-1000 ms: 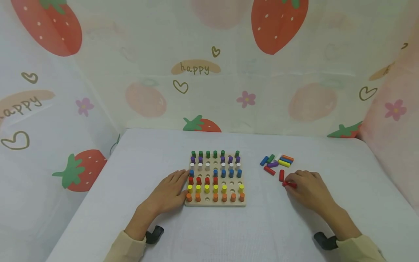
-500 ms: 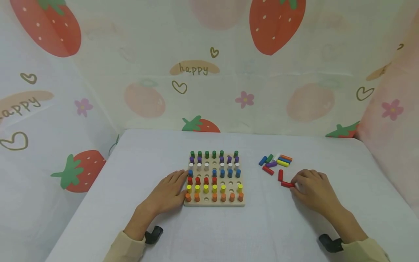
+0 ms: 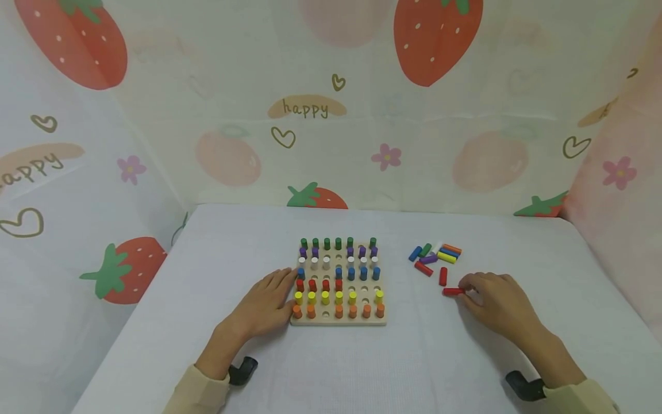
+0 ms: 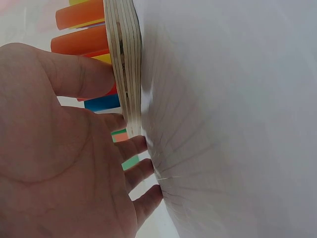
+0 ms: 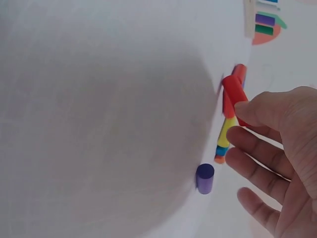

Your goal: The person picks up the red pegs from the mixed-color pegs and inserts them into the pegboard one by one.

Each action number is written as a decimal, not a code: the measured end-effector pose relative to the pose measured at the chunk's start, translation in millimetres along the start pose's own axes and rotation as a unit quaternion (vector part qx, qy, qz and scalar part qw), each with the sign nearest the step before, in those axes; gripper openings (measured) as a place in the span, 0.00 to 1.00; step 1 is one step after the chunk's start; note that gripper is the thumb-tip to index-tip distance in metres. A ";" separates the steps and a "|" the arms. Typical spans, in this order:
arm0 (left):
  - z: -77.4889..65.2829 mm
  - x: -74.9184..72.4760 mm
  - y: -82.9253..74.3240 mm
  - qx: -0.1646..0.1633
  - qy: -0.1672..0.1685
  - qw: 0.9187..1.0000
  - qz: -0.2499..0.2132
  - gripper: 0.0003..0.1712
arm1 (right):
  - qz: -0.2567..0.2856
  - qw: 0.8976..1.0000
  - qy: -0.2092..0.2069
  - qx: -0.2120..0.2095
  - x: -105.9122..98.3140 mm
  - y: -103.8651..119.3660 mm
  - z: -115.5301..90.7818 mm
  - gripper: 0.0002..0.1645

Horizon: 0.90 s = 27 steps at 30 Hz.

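Note:
A wooden pegboard [image 3: 338,323] with rows of coloured pegs lies mid-table. My left hand [image 3: 266,305] rests flat along its left side, fingers fairly straight. In the left wrist view the thumb [image 4: 81,74] touches the board's layered edge [image 4: 126,59]. To the right of the board, my right hand [image 3: 493,299] pinches the right end of a red peg [image 3: 451,291] between thumb and fingers. In the right wrist view this red peg [image 5: 234,91] slants up from the thumb tip, while the other fingers are spread below.
Just beyond the right hand lies another red peg [image 3: 443,276]. Behind it is a loose pile of pegs, among them a yellow peg [image 3: 447,258] and a purple peg [image 3: 428,260]. A separate purple peg [image 5: 205,178] shows in the right wrist view.
My right hand's fingers have shifted rightward along the red peg to its right end, uncovering more of it. The left hand stays at the board's edge.

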State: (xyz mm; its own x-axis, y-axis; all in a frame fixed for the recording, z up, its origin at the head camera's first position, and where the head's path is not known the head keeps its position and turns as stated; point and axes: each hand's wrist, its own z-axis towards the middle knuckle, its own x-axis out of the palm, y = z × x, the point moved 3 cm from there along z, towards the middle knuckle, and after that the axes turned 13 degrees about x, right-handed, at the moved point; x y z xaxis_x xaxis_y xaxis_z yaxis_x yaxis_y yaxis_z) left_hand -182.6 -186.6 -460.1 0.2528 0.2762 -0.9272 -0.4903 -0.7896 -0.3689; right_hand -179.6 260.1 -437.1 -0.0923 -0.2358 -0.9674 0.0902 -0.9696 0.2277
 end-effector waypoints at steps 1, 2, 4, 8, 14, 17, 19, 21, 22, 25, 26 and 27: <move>-0.1 -0.1 0.0 0.000 0.000 1.000 -0.001 0.40 | 0.004 1.000 -0.001 -0.004 -0.8 0.6 -0.1 0.12; -0.1 -0.2 0.1 0.000 -0.001 1.000 -0.002 0.40 | 0.008 1.000 -0.002 -0.008 -1.7 1.2 -0.3 0.13; 0.0 0.0 0.6 0.001 -0.001 1.000 -0.002 0.40 | 0.015 1.000 -0.005 -0.016 -3.1 2.4 -1.0 0.13; 0.5 0.9 1.6 0.002 0.000 1.000 0.000 0.40 | 0.029 0.999 -0.005 -0.024 -4.7 4.8 -2.1 0.14; 1.0 1.7 2.0 0.002 -0.003 1.000 0.003 0.40 | 0.034 0.999 -0.004 -0.025 -5.7 9.0 -1.5 0.13; 0.8 2.3 2.7 0.001 -0.003 1.000 0.001 0.40 | 0.037 0.999 -0.003 -0.026 -6.3 13.0 -1.4 0.14; 0.7 2.6 3.0 0.000 -0.003 1.000 0.001 0.40 | 0.038 0.999 -0.005 -0.030 -6.5 15.6 -1.8 0.14; 0.5 2.6 2.9 -0.001 -0.003 1.000 0.000 0.40 | 0.039 0.999 -0.006 -0.035 -7.0 18.1 -1.6 0.15; 0.4 2.4 2.7 -0.002 -0.003 1.000 0.000 0.40 | 0.040 0.998 -0.008 -0.038 -7.1 19.2 -1.4 0.15; 0.5 1.7 2.1 -0.002 -0.003 1.000 -0.001 0.40 | 0.041 0.998 -0.012 -0.049 -7.0 22.5 -0.5 0.14; 0.6 1.5 1.8 -0.002 -0.002 1.000 0.000 0.40 | 0.042 0.998 -0.015 -0.053 -7.0 23.7 -0.1 0.14; 0.7 1.3 1.6 -0.002 -0.002 1.000 0.000 0.40 | 0.044 0.997 -0.017 -0.057 -7.1 25.1 0.4 0.13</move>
State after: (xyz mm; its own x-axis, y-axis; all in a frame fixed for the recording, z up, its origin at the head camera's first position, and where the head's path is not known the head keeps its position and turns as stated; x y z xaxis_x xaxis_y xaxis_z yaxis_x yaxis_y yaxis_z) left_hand -183.7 -187.1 -461.9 0.2489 0.2780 -0.9278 -0.4866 -0.7924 -0.3680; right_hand -177.0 237.4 -424.5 -0.1117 -0.3227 -0.9399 0.2120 -0.9318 0.2947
